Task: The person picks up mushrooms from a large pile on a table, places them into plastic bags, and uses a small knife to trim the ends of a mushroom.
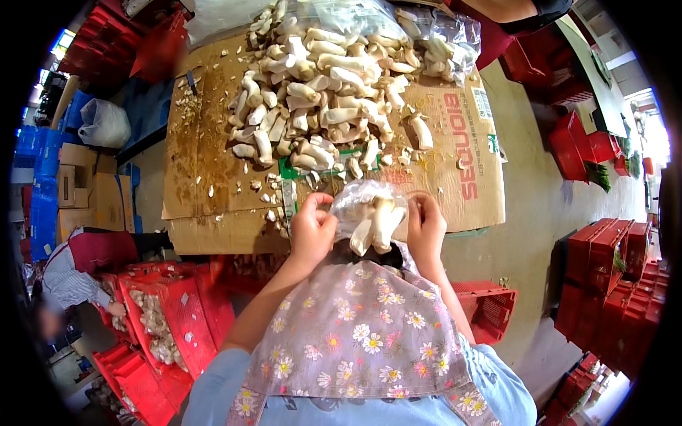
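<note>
At the near edge of the table, a clear plastic bag (349,205) holds several king oyster mushrooms (382,226) with pale, thick stems. My left hand (314,229) pinches the bag's left side between thumb and fingers. On the other side, my right hand (427,226) grips the right edge the same way. Just beyond the bag lies a large heap of king oyster mushrooms (330,101), with trimmed scraps around its near side. One single mushroom (421,132) rests apart to the right, beside some yellow rubber bands (428,162).
Flattened cardboard (213,160) covers the table; a knife (191,82) lies on its left. Clear bags (453,45) lie at the back, near another person's arm (495,8). Red crates of mushrooms (160,319) stand left, by a bending person (80,271). More red crates (597,266) stand right.
</note>
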Motion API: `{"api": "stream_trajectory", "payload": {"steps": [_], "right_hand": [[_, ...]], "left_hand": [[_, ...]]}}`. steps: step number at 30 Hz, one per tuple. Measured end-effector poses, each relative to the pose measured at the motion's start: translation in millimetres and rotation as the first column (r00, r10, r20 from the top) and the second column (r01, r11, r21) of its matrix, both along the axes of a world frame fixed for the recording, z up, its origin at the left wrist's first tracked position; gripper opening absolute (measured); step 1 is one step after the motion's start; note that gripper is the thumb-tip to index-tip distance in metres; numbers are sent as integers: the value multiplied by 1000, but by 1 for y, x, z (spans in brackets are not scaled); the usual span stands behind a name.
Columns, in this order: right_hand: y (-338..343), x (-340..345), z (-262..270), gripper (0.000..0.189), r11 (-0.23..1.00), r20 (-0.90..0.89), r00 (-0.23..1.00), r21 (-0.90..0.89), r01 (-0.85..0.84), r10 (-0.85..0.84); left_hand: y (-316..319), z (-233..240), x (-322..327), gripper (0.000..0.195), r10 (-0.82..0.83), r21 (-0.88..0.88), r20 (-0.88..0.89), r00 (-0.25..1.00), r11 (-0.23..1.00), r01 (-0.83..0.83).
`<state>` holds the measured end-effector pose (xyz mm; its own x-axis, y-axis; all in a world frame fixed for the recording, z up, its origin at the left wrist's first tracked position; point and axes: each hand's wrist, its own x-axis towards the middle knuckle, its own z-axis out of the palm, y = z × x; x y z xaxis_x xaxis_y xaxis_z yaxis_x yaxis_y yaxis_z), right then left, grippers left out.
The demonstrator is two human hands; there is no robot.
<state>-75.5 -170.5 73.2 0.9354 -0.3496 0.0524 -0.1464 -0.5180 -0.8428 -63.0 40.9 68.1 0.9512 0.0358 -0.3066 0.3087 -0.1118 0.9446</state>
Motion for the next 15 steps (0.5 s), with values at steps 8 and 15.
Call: {"api": "stream_trajectory", "payload": {"steps": [8,15], "right_hand": [[4,-15,3,9,998,32,999,-53,-13,15],[5,-7,23,7,993,-2,996,72,-94,95]], "left_hand": [[6,4,-31,51,24,3,43,999,1000,-24],[8,39,-26,50,54,-102,-84,995,993,-62]]}}
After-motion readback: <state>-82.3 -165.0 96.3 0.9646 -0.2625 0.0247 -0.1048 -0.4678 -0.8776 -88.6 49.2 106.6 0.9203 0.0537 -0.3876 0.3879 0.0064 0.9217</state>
